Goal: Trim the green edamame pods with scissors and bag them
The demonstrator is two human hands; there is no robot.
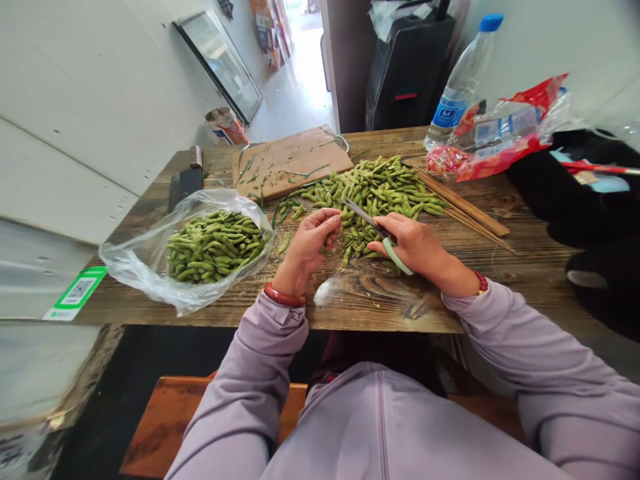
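Note:
My right hand (413, 243) grips a pair of scissors (365, 217) with pale green handles, its dark blades pointing up and left. Close by on the left, my left hand (313, 240) is closed in a pinch just beside the blade tips; whatever its fingers hold is too small and covered to make out. Beneath and beyond both hands spreads a loose pile of green soybean pods (383, 183) on the wooden table (280, 303). Left of my left hand, an open clear plastic bag (145, 267) contains many more soybean pods (215, 247).
Behind the pile lies a wooden cutting board (295, 157) with green scraps; a cleaver (185, 187) rests left of it. Bamboo skewers (470, 213) lie right of the pods. A water bottle (460, 87), red plastic packaging (500, 150) and a black bag (545, 180) crowd the right side.

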